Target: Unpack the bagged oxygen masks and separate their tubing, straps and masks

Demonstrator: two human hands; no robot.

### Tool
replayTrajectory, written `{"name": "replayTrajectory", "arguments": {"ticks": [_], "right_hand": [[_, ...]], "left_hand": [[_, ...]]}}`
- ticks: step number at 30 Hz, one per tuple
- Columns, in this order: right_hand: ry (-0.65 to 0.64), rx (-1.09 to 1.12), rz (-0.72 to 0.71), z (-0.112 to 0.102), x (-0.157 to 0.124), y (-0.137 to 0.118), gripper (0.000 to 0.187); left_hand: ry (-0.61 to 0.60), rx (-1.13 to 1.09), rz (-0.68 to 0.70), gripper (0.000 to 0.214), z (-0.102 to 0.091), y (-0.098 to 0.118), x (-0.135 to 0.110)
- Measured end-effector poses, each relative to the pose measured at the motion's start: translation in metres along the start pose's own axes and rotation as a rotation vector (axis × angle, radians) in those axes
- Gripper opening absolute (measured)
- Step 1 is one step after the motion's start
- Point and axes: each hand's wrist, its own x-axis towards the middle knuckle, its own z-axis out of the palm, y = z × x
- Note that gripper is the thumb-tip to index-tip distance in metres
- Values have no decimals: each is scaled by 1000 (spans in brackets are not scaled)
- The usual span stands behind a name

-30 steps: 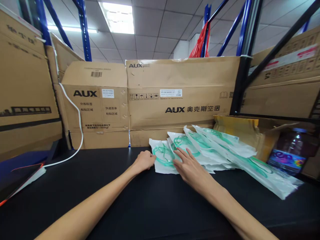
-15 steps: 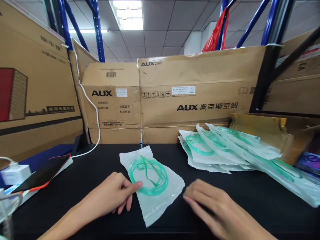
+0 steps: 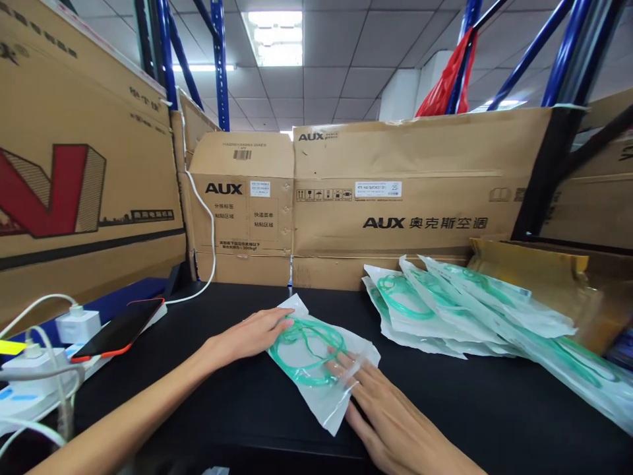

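A clear plastic pouch [image 3: 321,359] with a coil of green tubing inside lies on the black table [image 3: 445,402] in front of me. My left hand [image 3: 250,335] rests flat on the pouch's left edge, fingers stretched out. My right hand [image 3: 390,419] lies on the table with its fingertips slid under the pouch's lower right corner, fingers extended. A fanned pile of the same pouches [image 3: 459,303] lies to the right, apart from both hands.
Cardboard boxes marked AUX [image 3: 386,191] wall off the back of the table. At the left lie a phone with an orange edge [image 3: 119,328], white chargers [image 3: 76,323] and cables. A torn cardboard box [image 3: 548,277] stands at the right behind the pile.
One pouch was pulled from the pile toward me and to the left. Since half a second ago my left hand moved onto its edge and my right fingers slid under its corner.
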Motion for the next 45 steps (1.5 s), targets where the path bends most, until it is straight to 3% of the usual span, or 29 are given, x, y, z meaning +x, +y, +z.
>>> {"name": "replayTrajectory", "arguments": {"ticks": [6,11,17,26,30,34,39,43,45], "right_hand": [[43,51,176,0,3,-2,44],[-54,186,245,-2,8,-3,43],[-58,375,498,1,15,-10,42],[-100,160,329,19,3,2,40],[-126,107,285,14,-16,15,38],[-123,102,378,-2,-35,29,36],[-104,27,556,-11,-73,56,48],[-45,19,396,-12,-101,75,52],[-49,36,391,-15,-103,78,52]], "left_hand": [[-27,5,-15,66,-6,8,-4],[-27,-7,-13,67,-2,13,-6],[-37,-13,1,67,1,13,-7],[-39,-32,53,67,4,15,-8],[-88,-22,58,67,2,17,-8],[-135,27,2,72,7,15,-11],[-147,139,-106,77,11,-4,-7],[-139,234,-150,65,8,-20,2],[-144,271,-137,62,8,-22,8]]}}
